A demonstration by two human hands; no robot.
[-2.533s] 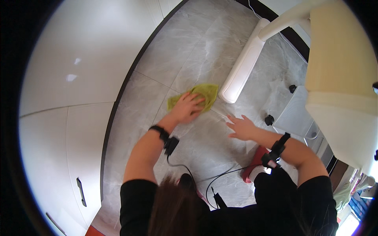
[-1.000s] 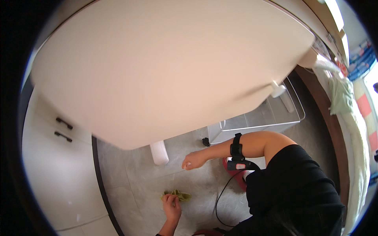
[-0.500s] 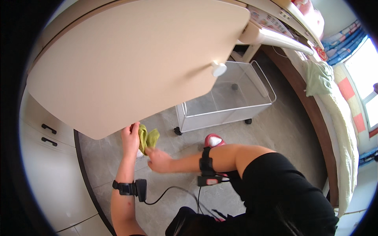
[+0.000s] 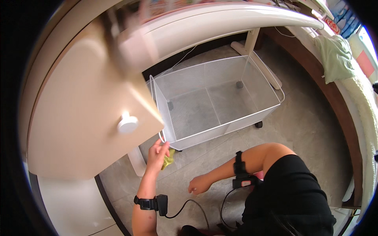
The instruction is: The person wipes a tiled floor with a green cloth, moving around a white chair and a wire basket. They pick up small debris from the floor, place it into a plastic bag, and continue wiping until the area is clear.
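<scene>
My left hand [image 4: 156, 155] is closed on a crumpled yellow-green cloth [image 4: 168, 160], which shows beside the palm and is partly hidden by it. Its fingertips are at the near left corner of a white mesh cart [image 4: 224, 128] on black casters; whether they touch the rim I cannot tell. Over the grey floor, to the right and nearer me, my right hand [image 4: 200, 184] has its fingers curled, with nothing visible in them. Left of the cart, a beige board [image 4: 75, 114] with a round white knob [image 4: 128, 124] overhangs the cart's left end.
A thick white bar [image 4: 220, 24] crosses above the cart's far side. On the right stands a bed with a brown side panel [image 4: 330, 102] and a pale green cloth [image 4: 334, 59] draped over it. Black straps with cabled boxes [image 4: 162, 205] sit on both forearms.
The beige board has shifted left in view, exposing more of the cart. My left hand has come to the cart's corner with the cloth. My right hand has drawn away from the cloth.
</scene>
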